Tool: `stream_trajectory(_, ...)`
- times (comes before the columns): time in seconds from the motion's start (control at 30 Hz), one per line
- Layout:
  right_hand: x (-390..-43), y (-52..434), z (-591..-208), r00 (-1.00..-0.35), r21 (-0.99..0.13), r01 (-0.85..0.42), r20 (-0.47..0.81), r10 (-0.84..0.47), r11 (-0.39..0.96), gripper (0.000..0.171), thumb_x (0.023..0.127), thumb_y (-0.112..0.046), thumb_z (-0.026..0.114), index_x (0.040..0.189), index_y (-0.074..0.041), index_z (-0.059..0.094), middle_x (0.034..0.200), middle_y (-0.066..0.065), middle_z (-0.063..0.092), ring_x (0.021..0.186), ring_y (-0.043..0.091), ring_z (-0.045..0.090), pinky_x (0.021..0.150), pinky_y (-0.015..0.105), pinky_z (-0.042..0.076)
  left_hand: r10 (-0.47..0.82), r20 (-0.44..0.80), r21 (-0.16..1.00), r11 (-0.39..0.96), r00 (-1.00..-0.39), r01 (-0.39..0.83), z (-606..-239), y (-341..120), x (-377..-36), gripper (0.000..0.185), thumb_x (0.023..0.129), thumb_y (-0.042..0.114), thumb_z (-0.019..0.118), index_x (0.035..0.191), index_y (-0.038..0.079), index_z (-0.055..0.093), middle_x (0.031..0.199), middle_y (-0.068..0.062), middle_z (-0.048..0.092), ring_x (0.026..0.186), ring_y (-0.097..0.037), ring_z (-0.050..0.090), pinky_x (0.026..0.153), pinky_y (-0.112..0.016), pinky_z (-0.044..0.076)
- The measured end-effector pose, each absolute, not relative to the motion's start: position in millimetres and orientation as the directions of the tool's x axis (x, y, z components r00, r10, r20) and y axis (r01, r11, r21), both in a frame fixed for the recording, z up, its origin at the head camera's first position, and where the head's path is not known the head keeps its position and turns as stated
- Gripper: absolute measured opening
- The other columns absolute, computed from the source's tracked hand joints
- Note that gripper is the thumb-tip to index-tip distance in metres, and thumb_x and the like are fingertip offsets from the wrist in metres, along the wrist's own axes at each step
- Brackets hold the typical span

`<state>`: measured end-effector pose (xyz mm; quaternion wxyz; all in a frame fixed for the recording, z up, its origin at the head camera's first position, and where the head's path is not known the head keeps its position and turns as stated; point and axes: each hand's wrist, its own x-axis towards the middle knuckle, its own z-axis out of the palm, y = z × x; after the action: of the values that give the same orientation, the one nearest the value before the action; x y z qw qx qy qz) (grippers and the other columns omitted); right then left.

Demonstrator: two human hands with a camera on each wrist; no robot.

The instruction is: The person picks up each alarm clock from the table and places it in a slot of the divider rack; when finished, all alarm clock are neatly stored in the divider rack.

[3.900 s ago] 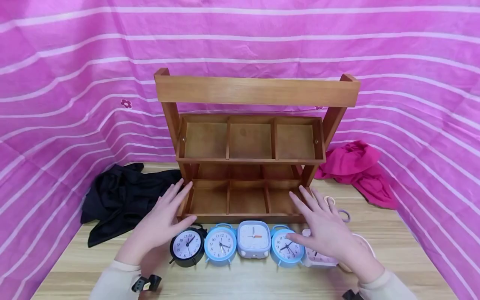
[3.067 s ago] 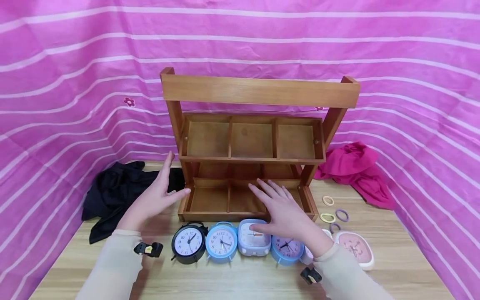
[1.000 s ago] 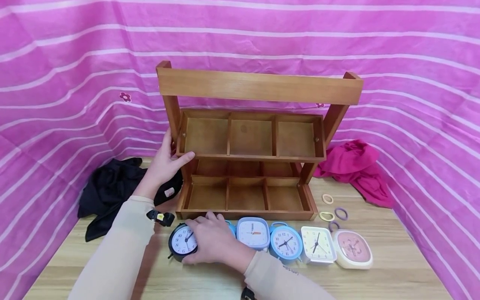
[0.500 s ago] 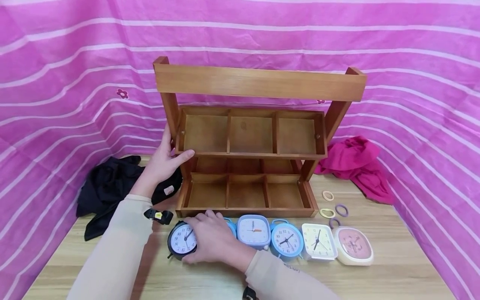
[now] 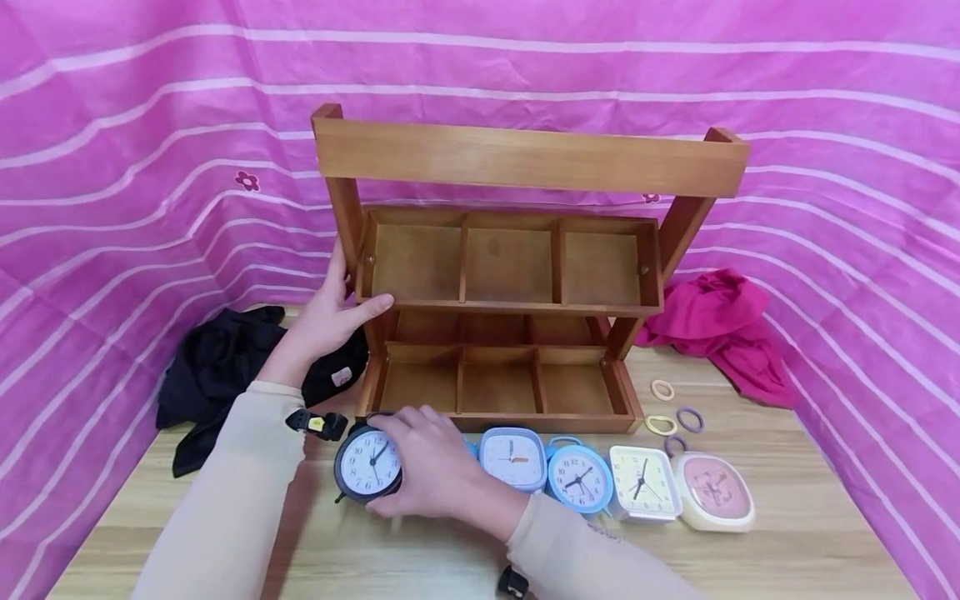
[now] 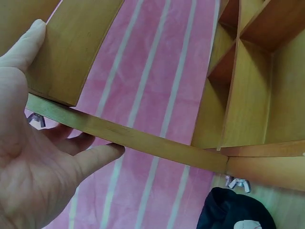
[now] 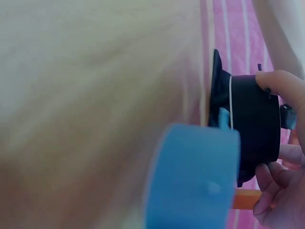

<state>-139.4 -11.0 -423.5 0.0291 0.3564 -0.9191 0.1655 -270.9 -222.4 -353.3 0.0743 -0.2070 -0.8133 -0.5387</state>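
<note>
My left hand grips the left side of a two-tier wooden rack, thumb on the upper tray's front edge. In the left wrist view, its fingers reach behind the wooden post. My right hand holds a black twin-foot alarm clock in front of the rack's left end, thumb and fingers around its casing. Its white dial faces the head camera. A round blue alarm clock beside it is mostly hidden behind the right hand in the head view.
Rightward along the row stand a lavender clock, another blue clock, a white square clock and a pink-faced clock. Several hair ties lie behind them. Black cloth lies left, magenta cloth right.
Both hands were spread before the rack, holding nothing. The left took hold of the rack's left side; the right crossed left and gripped the black clock, which has just shifted slightly up.
</note>
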Motion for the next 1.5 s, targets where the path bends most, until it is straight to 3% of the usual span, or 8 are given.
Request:
stream_trajectory(0.57, -209, 21, -387, -0.828, -0.497, -0.526, 0.116, -0.548, 0.69, 0.09, 0.071, -0.051, 0.095, 0.147, -0.021, 0.058, 0.138, 0.001, 0.062, 0.124, 0.021, 0.053, 0.102, 0.043, 0.054, 0.248, 0.309, 0.862, 0.336, -0.918, 0.381, -351, -221, -270, 0.111, 0.096, 0.019, 0.076, 0.162, 0.053, -0.007, 0.174, 0.001, 0.009, 0.155, -0.041, 0.025, 0.118, -0.066, 0.031)
stream_trajectory(0.87, -237, 28, -399, -0.852, -0.535, -0.458, 0.037, -0.522, 0.71, 0.089, 0.071, -0.043, 0.097, 0.147, -0.019, 0.058, 0.146, 0.002, 0.059, 0.133, 0.025, 0.052, 0.114, 0.046, 0.045, 0.254, 0.314, 0.863, 0.326, -0.915, 0.387, -354, -217, -271, 0.109, 0.097, 0.019, 0.075, 0.163, 0.053, -0.006, 0.174, 0.0, 0.01, 0.155, -0.041, 0.026, 0.119, -0.063, 0.032)
stream_trajectory(1.5, -254, 13, -404, -0.84, -0.511, -0.392, -0.14, -0.524, 0.765, 0.088, 0.071, -0.034, 0.099, 0.147, -0.017, 0.059, 0.142, 0.002, 0.063, 0.127, 0.021, 0.059, 0.112, 0.041, 0.049, 0.259, 0.314, 0.863, 0.323, -0.913, 0.388, -352, -223, -269, 0.108, 0.098, 0.019, 0.074, 0.163, 0.053, -0.006, 0.174, 0.0, 0.008, 0.155, -0.042, 0.023, 0.121, -0.063, 0.028)
